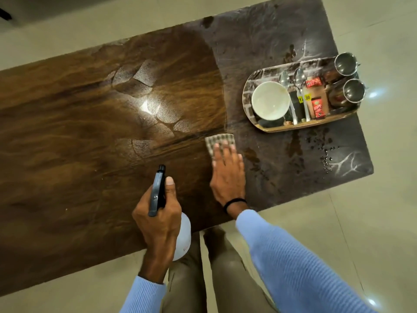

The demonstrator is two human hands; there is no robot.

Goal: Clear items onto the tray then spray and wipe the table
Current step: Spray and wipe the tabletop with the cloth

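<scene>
My left hand [159, 214] grips a spray bottle [182, 238] with a black nozzle, held over the near edge of the table [67, 143]. My right hand [228, 172] lies flat with straight fingers pressing a checked cloth [217, 140] on the table where the brown wood meets the dark marbled part. Wet streaks and droplets show on the dark part. An oval tray [300, 126] at the right end holds a white bowl [269, 103], two spoons, red sachets and two steel cups [353, 90].
Pale tiled floor surrounds the table. My legs stand against the near edge. A bright light reflection sits on the glossy brown middle of the tabletop.
</scene>
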